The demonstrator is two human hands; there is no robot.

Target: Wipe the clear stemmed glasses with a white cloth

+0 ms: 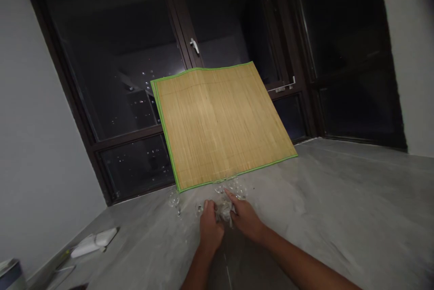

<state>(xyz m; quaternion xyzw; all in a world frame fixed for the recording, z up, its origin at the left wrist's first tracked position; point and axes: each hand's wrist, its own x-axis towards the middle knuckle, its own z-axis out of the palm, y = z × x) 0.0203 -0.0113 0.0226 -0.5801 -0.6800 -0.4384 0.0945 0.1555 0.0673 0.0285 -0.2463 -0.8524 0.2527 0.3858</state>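
Observation:
Both my hands reach forward over the grey floor. My left hand (210,229) is closed around a crumpled greyish cloth (224,212), and my right hand (244,218) presses on the same cloth with its index finger stretched forward. Something small and clear seems wrapped in the cloth, though I cannot make it out. Several clear wine glasses (233,187) stand just beyond my fingers, and one glass (174,199) stands apart to the left.
A bamboo mat (220,122) with a green border leans against the dark window (115,77). White objects (93,242) lie at the lower left near the wall, beside a metal tin (10,274). Grey concrete floor (339,199) spreads to the right.

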